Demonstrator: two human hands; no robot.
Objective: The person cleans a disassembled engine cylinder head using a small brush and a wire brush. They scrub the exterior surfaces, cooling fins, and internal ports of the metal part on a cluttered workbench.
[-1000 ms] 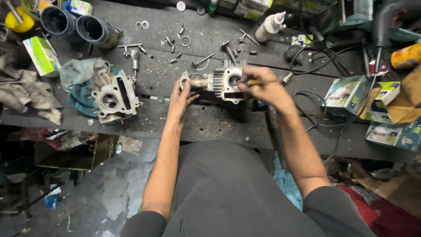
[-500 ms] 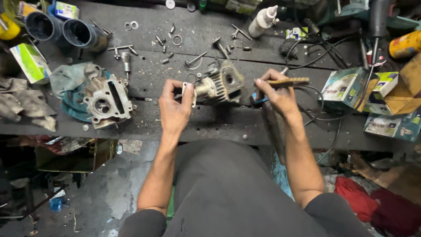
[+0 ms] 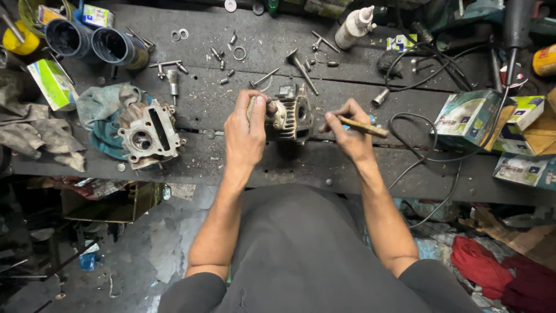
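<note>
The finned engine cylinder head point(image 3: 294, 119) stands on the counter point(image 3: 405, 174), left hand point(image 3: 246, 136) fingers wrapped round its left end; right hand point(image 3: 350, 130), just right of it, pinches a wooden-handled tool point(image 3: 362, 126) lying crosswise, tip toward the head

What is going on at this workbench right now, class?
A person sits at a dark, cluttered workbench. The left hand steadies a small finned engine cylinder head on the bench, while the right hand holds a wooden-handled tool pointed toward it. A second cylinder head rests on a teal rag to the left, with loose bolts, washers and valves scattered behind and small cardboard boxes on the right.
</note>
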